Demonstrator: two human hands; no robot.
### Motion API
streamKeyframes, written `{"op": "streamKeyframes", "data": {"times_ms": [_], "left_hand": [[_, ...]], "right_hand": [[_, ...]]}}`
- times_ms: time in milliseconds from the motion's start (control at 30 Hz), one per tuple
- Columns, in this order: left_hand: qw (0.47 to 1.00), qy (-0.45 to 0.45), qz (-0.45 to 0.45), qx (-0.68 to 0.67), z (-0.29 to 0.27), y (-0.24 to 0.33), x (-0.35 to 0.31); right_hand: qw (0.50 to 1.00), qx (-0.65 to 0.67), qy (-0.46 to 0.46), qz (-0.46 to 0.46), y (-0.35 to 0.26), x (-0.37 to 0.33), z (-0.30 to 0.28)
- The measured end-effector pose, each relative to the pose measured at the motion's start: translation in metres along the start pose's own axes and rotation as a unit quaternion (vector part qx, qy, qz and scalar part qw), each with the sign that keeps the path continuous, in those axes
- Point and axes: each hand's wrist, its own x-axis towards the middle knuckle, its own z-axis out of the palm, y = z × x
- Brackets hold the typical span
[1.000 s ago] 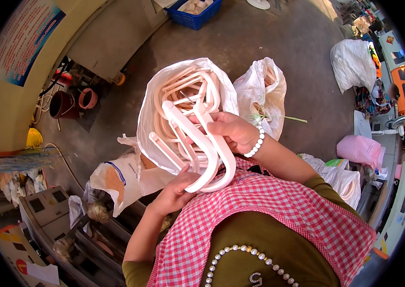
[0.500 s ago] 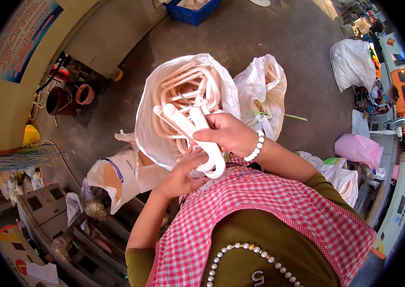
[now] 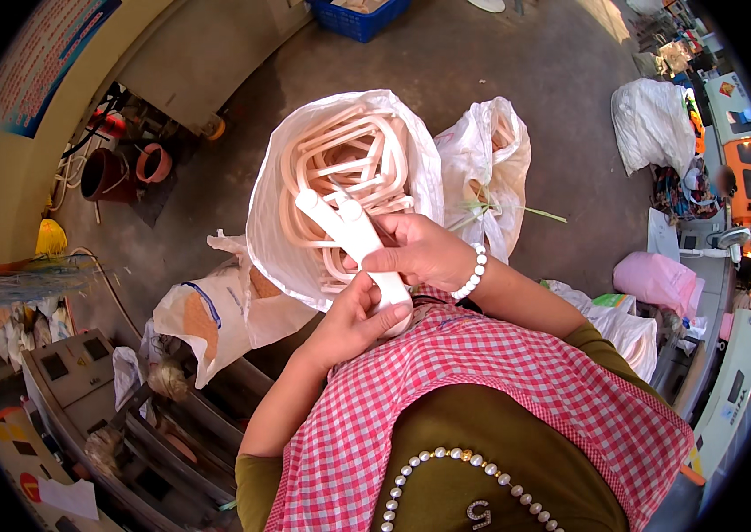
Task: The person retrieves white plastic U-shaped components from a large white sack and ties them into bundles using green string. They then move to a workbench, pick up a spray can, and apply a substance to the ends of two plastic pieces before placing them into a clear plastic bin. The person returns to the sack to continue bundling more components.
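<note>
My right hand (image 3: 420, 253), with a white bead bracelet (image 3: 473, 275), pinches a white plastic piece (image 3: 353, 232) with two rounded upper ends. Lower down, my left hand (image 3: 359, 324) is closed round the same piece, thumb across it. A thin grey strip (image 3: 384, 234) shows beside my right fingers; its kind is unclear. Just beyond my hands stands an open white woven sack (image 3: 271, 191). Many pale plastic frames (image 3: 397, 146) lie nested inside it. My palms and the lower end of the held piece are partly hidden.
A second white sack (image 3: 513, 168) stands to the right of the first. At left slumps a torn sack (image 3: 242, 315) near grey machinery (image 3: 74, 368). Farther off are a dark bucket (image 3: 107, 177), a blue crate (image 3: 362, 22) and a pink bag (image 3: 659, 279).
The held piece has turned, so its curved hook-like lower end no longer shows. My left hand has moved up slightly and wrapped its fingers closer round it. My right hand keeps its pinch.
</note>
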Motion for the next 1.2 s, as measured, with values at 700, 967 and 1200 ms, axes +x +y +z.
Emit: {"op": "streamKeyframes", "data": {"times_ms": [700,967,1200], "left_hand": [[0.851,0.416,0.261,0.188,-0.015,0.029,-0.002],[0.878,0.409,0.236,0.078,-0.011,0.033,0.019],[0.859,0.418,0.256,0.146,-0.008,0.03,0.02]], "right_hand": [[0.999,-0.024,0.038,0.017,0.019,-0.003,0.019],[0.996,-0.065,0.046,0.024,0.012,-0.006,0.029],[0.995,-0.086,0.04,0.009,0.015,-0.004,0.028]]}}
